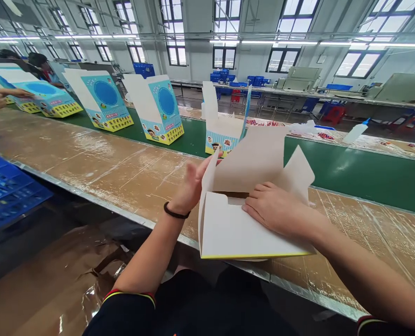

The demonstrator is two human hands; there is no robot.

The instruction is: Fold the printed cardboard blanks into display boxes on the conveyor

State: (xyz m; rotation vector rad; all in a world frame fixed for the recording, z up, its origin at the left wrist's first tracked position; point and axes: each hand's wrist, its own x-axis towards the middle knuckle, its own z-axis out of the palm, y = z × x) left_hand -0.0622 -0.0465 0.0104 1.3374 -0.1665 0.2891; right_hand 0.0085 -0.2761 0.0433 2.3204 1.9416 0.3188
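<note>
Fingers (256, 198) of the right hand (277, 210) lie flat, pressing the white carton (228, 233) at the table (123, 177) edge; the left hand (193, 182), spread open, braces its side. Uneven pressure could crease a panel or slide it off.

Large factory hall, white walls (200, 56). Tall paned windows (284, 58) in two rows — bright daylight. Long strip lights (280, 42) overhead. Green conveyor belt (350, 172) beside brown tape-covered surface (99, 163). Blue crates (224, 75) stacked on far benches, red stools (333, 113) nearby. Blue crate (4, 191) at left edge.
</note>
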